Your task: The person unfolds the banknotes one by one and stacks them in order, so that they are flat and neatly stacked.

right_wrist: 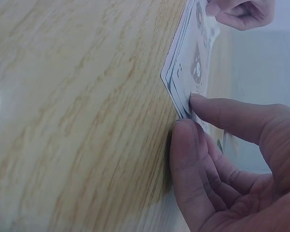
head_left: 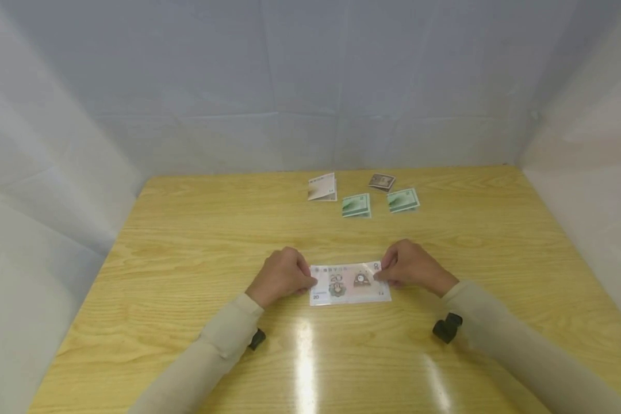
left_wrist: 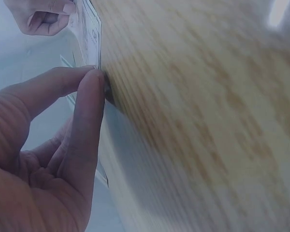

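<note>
A pale pinkish play banknote (head_left: 350,290) marked 20 is stretched flat between both hands, low over the table. My left hand (head_left: 283,275) pinches its left end between thumb and fingertip, as the left wrist view shows of the banknote's edge (left_wrist: 93,38). At the other end, my right hand (head_left: 414,269) pinches the right edge with thumb and index finger. In the right wrist view the end of the banknote (right_wrist: 183,72) shows more than one layer, slightly spread at the corner.
Folded banknotes stand at the back of the wooden table (head_left: 186,241): a pale one (head_left: 322,187), a brown one (head_left: 382,181) and two green ones, left (head_left: 356,205) and right (head_left: 402,199). White sheeting (head_left: 300,86) encloses the back and sides.
</note>
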A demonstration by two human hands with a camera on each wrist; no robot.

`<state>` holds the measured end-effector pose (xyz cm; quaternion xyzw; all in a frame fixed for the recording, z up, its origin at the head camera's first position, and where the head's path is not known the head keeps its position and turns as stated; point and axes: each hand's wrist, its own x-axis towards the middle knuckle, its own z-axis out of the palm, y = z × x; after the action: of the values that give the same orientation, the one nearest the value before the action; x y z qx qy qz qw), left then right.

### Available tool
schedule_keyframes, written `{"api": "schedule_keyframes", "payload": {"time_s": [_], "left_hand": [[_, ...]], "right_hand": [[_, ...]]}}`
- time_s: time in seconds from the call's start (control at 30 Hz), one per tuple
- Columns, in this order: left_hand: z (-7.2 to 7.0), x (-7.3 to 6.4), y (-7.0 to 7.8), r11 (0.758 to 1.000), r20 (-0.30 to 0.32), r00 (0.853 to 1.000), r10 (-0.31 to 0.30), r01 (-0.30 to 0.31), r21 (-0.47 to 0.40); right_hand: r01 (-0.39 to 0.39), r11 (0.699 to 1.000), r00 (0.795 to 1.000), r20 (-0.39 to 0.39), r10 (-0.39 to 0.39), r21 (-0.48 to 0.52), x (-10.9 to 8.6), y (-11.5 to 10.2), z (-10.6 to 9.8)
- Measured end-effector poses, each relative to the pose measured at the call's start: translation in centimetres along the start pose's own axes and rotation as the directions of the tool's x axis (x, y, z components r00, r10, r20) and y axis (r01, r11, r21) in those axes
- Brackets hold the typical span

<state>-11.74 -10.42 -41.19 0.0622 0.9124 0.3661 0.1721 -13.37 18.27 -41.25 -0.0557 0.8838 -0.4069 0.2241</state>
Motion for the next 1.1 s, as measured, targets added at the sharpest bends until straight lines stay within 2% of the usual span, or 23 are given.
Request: {"api": "schedule_keyframes", "payload": {"time_s": [0.33,0.53,0.7,0.9,1.1], "left_hand": [[-0.2,-0.1,-0.1,1.000,0.010,1.000,-0.024,0.024,-0.008],[-1.0,-0.2,-0.1,0.999,0.030,0.999,-0.017,0.018,-0.044],[-1.8,-0.2,-0.1,0.996,0.023,1.000,-0.011,0.013,-0.092],[-2.1,-0.1,0.0,0.992,0.032,0.999,-0.012,0.016,-0.125],[-2.1,0.0,-0.3,0.979,0.049,0.999,0.002,0.008,-0.204]], "right_hand": [[-0.024,1.000,1.000,-0.009,0.024,-0.008,0.1,-0.2,0.0],[0.038,0.999,0.999,-0.011,-0.038,-0.002,0.6,-1.0,-0.7],[0.075,0.997,0.997,-0.032,-0.075,0.018,2.1,-2.0,-0.8],[0.058,0.989,0.997,-0.052,-0.052,0.133,4.7,-3.0,0.1],[0.018,0.954,0.996,-0.084,0.007,0.300,7.4,-4.4,1.1]]}}
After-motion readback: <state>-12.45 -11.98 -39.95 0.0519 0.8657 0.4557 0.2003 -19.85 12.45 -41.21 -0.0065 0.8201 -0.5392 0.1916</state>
